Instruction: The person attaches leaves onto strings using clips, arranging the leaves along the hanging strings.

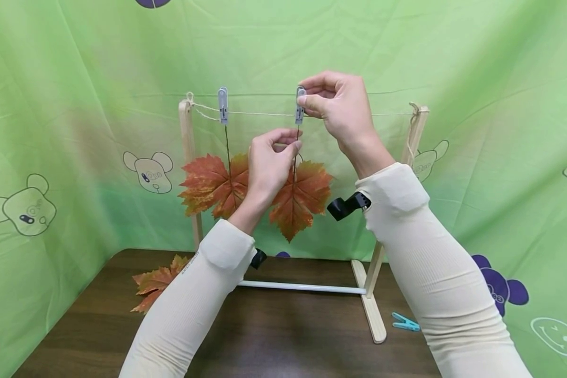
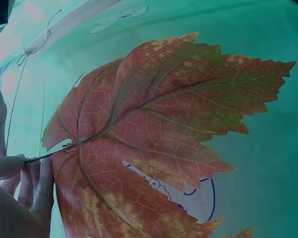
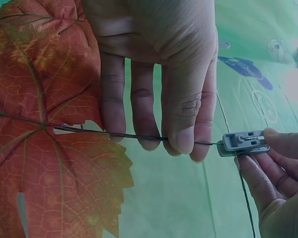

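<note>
My right hand [image 1: 342, 107] pinches a grey clothespin [image 1: 300, 105] on the string [image 1: 260, 113] between thumb and fingers. Just below it, my left hand [image 1: 274, 163] pinches the thin dark stem of a red-orange maple leaf [image 1: 295, 202]. In the right wrist view the stem's tip meets the mouth of the clothespin [image 3: 246, 142], and the leaf [image 3: 44, 109] spreads beyond the left hand [image 3: 159, 89]. A second grey clothespin [image 1: 223, 105] stands on the string further left, with another maple leaf [image 1: 212, 184] hanging by its stem, partly behind the left hand.
The string runs between two wooden posts [image 1: 418, 128], joined low down by a white rod [image 1: 307, 287]. On the brown table [image 1: 283, 336] lie a third leaf [image 1: 156, 283], partly behind the left sleeve, and a blue clothespin [image 1: 405, 322]. A green printed curtain [image 1: 75, 105] hangs behind.
</note>
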Tool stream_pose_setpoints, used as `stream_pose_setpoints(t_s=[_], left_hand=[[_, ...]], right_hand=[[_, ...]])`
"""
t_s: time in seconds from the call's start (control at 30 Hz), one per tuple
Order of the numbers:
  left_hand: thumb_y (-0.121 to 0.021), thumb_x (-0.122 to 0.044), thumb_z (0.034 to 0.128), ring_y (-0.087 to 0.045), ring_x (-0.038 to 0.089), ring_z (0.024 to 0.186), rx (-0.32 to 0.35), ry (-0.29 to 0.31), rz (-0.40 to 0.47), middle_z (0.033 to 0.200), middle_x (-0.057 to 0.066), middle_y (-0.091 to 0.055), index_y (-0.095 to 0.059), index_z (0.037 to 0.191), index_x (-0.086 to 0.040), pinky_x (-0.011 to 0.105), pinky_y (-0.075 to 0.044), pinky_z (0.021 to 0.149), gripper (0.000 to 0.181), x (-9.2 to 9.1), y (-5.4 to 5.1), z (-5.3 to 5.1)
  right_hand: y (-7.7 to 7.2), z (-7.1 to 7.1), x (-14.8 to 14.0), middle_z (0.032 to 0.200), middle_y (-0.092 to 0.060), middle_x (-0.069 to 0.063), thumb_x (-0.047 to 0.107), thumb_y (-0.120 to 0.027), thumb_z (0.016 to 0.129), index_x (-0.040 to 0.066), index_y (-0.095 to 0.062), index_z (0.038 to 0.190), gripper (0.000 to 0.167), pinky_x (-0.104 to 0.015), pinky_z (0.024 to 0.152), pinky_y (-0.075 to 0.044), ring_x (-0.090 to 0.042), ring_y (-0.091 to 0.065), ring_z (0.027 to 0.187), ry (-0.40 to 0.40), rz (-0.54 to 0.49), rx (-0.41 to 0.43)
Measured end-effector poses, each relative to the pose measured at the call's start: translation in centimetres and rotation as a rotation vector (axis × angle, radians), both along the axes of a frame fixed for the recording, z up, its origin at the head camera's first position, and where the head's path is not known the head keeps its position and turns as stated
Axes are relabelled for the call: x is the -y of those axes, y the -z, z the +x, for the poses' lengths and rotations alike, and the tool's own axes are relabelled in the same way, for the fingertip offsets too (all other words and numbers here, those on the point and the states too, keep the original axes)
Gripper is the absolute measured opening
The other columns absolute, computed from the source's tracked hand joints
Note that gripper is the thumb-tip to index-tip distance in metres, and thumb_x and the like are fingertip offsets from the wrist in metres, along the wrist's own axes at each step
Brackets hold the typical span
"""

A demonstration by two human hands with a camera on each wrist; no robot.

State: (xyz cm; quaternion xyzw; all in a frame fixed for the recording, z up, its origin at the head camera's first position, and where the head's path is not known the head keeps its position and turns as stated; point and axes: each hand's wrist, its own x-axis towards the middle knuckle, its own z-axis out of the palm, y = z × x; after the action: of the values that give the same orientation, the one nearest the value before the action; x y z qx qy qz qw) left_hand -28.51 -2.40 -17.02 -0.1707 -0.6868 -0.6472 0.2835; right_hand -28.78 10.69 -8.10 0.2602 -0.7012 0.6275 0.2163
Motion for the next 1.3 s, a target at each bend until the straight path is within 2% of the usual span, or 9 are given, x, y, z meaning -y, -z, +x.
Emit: stream_pose_setpoints(t_s=[0.33, 0.53, 0.77, 0.97, 1.3], left_hand=[[-0.073, -0.004, 0.0966, -0.076, 0.038, 0.093, 0.0, 0.012, 0.008, 0.102, 0.015, -0.078, -0.079, 0.114, 0.0, 0.022, -0.054, 0.062, 0.019, -0.04, -0.13, 0.11], [-0.074, -0.005, 0.0965, -0.077, 0.033, 0.095, 0.001, -0.011, -0.008, 0.103, 0.014, -0.078, -0.079, 0.114, -0.001, 0.023, -0.057, 0.068, 0.019, 0.03, -0.07, 0.09], [-0.073, -0.005, 0.0966, -0.077, 0.033, 0.094, -0.015, -0.014, -0.023, 0.103, 0.014, -0.078, -0.08, 0.113, -0.001, 0.025, -0.059, 0.071, 0.018, 0.02, -0.06, 0.15], [-0.073, -0.004, 0.0965, -0.077, 0.035, 0.095, -0.014, -0.01, -0.023, 0.103, 0.015, -0.078, -0.08, 0.113, -0.001, 0.024, -0.058, 0.07, 0.018, 0.12, 0.09, 0.14], [-0.073, -0.004, 0.0961, -0.077, 0.032, 0.093, -0.001, -0.018, -0.041, 0.103, 0.014, -0.079, -0.08, 0.113, -0.001, 0.025, -0.059, 0.07, 0.018, 0.14, 0.44, 0.02]], right_hand=[[0.08, -0.16, -0.07, 0.084, -0.073, -0.002, -0.007, -0.075, 0.09, -0.005, -0.078, 0.109, 0.02, -0.02, 0.076, -0.061, -0.01, -0.07, 0.078, 0.004, 0.007, 0.009], [0.11, -0.24, -0.11, 0.088, -0.075, -0.002, -0.005, -0.075, 0.09, -0.009, -0.075, 0.118, 0.029, -0.02, 0.078, -0.061, -0.011, -0.072, 0.083, 0.009, -0.007, 0.044], [0.08, -0.11, -0.2, 0.098, -0.076, 0.0, -0.002, -0.076, 0.089, -0.004, -0.073, 0.126, 0.037, -0.023, 0.087, -0.06, -0.013, -0.073, 0.095, 0.041, 0.013, 0.042], [0.21, -0.09, -0.22, 0.101, -0.077, 0.0, -0.001, -0.076, 0.089, -0.003, -0.074, 0.124, 0.035, -0.024, 0.09, -0.058, -0.013, -0.074, 0.097, 0.053, 0.02, 0.007], [0.74, 0.03, -0.61, 0.098, -0.077, -0.001, -0.004, -0.077, 0.088, -0.006, -0.074, 0.119, 0.031, -0.023, 0.088, -0.058, -0.014, -0.073, 0.096, 0.019, -0.055, -0.015]])
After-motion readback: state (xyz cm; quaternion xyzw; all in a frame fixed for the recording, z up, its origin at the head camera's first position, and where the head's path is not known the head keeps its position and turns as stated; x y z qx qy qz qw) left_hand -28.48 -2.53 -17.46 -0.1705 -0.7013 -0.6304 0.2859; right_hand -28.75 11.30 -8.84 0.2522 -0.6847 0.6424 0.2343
